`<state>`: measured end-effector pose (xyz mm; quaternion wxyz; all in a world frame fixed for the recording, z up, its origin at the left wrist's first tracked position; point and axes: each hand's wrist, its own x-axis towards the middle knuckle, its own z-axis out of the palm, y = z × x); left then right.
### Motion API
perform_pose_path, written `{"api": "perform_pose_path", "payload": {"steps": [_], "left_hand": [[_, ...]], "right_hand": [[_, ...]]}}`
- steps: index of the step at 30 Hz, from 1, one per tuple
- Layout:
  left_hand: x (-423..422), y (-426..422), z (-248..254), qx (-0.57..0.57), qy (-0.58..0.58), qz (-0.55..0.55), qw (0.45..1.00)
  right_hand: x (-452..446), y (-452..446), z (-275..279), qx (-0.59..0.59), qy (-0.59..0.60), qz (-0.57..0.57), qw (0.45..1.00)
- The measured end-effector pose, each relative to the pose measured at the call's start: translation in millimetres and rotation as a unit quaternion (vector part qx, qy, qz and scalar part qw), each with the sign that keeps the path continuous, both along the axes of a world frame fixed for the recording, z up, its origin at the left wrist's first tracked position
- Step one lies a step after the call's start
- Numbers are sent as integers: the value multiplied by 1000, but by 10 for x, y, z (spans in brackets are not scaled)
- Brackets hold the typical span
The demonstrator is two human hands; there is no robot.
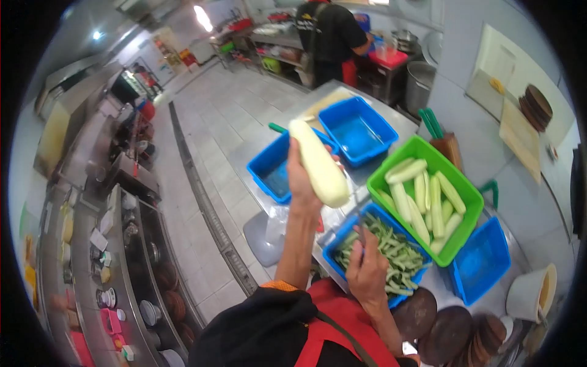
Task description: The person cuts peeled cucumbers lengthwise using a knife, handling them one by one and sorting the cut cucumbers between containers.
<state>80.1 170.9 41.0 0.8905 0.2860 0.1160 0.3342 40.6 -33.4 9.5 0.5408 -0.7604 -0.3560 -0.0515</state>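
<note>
A large pale peeled vegetable (319,164) is held up in my left hand (301,177), whose fingers wrap round its side. My right hand (367,266) is closed round a small dark tool (361,235), partly hidden by the fingers, above a blue bin (330,249) full of green peelings (394,251). Right of that bin, a green bin (416,147) holds several long pale peeled vegetables (435,202). Behind the held vegetable is a blue bin (263,177), and another blue bin (358,131) stands beyond it.
Another blue bin (483,263) and a white bucket (529,292) stand at the right. Green-handled tools (431,122) stand in a wooden holder by the wall. Dark round boards (443,333) lie near my right forearm. A co-worker (330,40) stands at a far counter.
</note>
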Motion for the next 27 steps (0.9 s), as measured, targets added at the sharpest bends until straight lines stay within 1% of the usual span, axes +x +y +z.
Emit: {"api": "perform_pose_path", "payload": {"steps": [1,2,4,5,9,11,15,17,21,23,27], "left_hand": [[-52,-34,62,-20,-4,3,1000],[-88,-43,79,-24,1,-2,1000],[-144,-57,113,20,20,17,999],[-165,-101,157,20,15,16,1000],[-173,-179,177,33,2,4,999],[-182,-235,209,13,-2,-12,1000],[-196,-389,272,19,-9,-22,1000],[-198,-454,287,3,-39,-61,997],[-184,-607,315,-21,-24,-82,996],[-200,-655,316,-19,-53,-109,992],[-209,-691,356,8,-40,-80,996]], "right_hand": [[-45,-18,44,-36,9,12,999],[-67,-17,41,-40,15,7,999],[-103,-6,27,-17,-49,2,999],[-114,-34,41,-38,-55,7,998],[-132,-68,95,-38,-58,9,998],[-126,-56,103,-43,-84,11,996],[-158,-70,63,-42,-77,-4,996],[-191,-84,59,-26,-80,2,996],[-236,-118,70,-19,-84,-20,996],[-238,-127,42,-11,-96,-29,995],[-240,-148,43,-36,-96,-34,994]]}}
